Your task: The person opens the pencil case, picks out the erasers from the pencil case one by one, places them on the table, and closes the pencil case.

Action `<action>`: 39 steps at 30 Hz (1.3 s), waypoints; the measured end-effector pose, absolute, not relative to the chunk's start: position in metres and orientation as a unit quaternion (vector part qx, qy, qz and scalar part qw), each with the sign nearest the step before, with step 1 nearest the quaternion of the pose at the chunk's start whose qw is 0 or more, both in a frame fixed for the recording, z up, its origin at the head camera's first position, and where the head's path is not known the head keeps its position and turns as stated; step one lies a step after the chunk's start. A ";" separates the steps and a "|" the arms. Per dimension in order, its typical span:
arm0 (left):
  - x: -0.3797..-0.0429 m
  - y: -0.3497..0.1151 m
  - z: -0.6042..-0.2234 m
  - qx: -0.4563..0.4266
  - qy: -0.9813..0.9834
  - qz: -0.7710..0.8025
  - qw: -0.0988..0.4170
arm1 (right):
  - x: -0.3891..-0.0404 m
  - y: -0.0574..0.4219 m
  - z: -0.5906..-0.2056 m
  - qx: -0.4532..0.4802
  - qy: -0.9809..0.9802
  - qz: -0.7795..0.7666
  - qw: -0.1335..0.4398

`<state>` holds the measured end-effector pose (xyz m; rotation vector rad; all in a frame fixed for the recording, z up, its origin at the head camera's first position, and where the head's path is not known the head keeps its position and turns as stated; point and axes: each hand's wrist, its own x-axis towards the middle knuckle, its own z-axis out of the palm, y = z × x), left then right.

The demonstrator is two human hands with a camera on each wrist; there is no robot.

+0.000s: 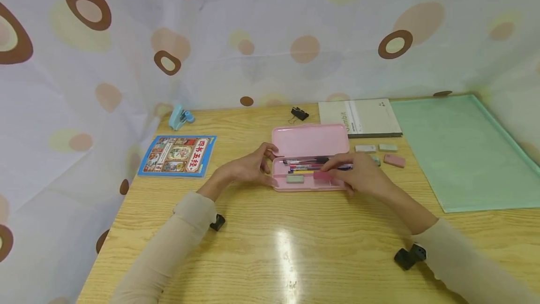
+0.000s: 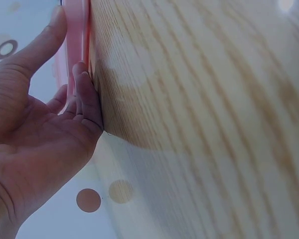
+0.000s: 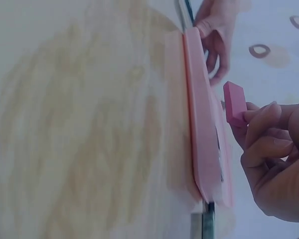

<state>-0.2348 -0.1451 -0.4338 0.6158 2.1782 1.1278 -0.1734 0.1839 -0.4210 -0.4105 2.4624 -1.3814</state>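
head: right hand (image 1: 358, 175) pinches eraser (image 1: 322, 176) over open case (image 1: 310, 140), pens (image 1: 301, 167) just beyond grip; left hand (image 1: 249, 168) holds case's left end | left wrist: fingers (image 2: 88, 97) at case edge | right wrist: eraser pinched, case below grip

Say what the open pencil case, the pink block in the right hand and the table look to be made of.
Pencil case: probably hard plastic, smooth; rounded, moulded-looking corners and even pink colour.
Pink block in the right hand: perhaps eraser rubber or vinyl, matte; uniform colour, no sharp shine.
Table: wood-grained, glossy given the bright reflection; solid wood or laminate, I can't tell.
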 end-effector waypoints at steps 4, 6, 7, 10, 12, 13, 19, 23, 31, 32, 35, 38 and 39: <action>-0.235 -0.145 -0.434 0.236 0.822 0.423 0.301 | -0.175 0.207 -0.414 -0.111 0.852 -0.491 0.145; -0.236 -0.144 -0.433 0.237 0.822 0.421 0.301 | -0.176 0.221 -0.412 -0.098 0.853 -0.492 0.141; -0.236 -0.144 -0.433 0.238 0.822 0.421 0.301 | -0.177 0.227 -0.412 -0.093 0.855 -0.491 0.138; -0.236 -0.144 -0.432 0.241 0.822 0.420 0.300 | -0.177 0.247 -0.412 -0.076 0.859 -0.489 0.131; -0.236 -0.144 -0.432 0.243 0.822 0.419 0.300 | -0.176 0.260 -0.413 -0.063 0.862 -0.485 0.133; -0.236 -0.145 -0.432 0.244 0.822 0.418 0.299 | -0.175 0.266 -0.414 -0.056 0.865 -0.481 0.134; -0.237 -0.144 -0.432 0.243 0.825 0.413 0.298 | -0.167 0.288 -0.419 -0.039 0.876 -0.461 0.140; -0.238 -0.145 -0.432 0.239 0.826 0.416 0.296 | -0.164 0.292 -0.423 -0.039 0.881 -0.452 0.135; -0.238 -0.145 -0.432 0.239 0.827 0.413 0.297 | -0.168 0.285 -0.433 -0.060 0.894 -0.428 0.123; -0.238 -0.145 -0.432 0.240 0.827 0.412 0.297 | -0.168 0.284 -0.434 -0.061 0.895 -0.425 0.123; -0.237 -0.144 -0.432 0.242 0.827 0.411 0.297 | -0.169 0.282 -0.434 -0.059 0.895 -0.424 0.127; -0.237 -0.144 -0.432 0.242 0.827 0.411 0.298 | -0.169 0.281 -0.433 -0.057 0.894 -0.425 0.129; -0.236 -0.144 -0.432 0.242 0.827 0.410 0.298 | -0.169 0.281 -0.432 -0.058 0.894 -0.426 0.129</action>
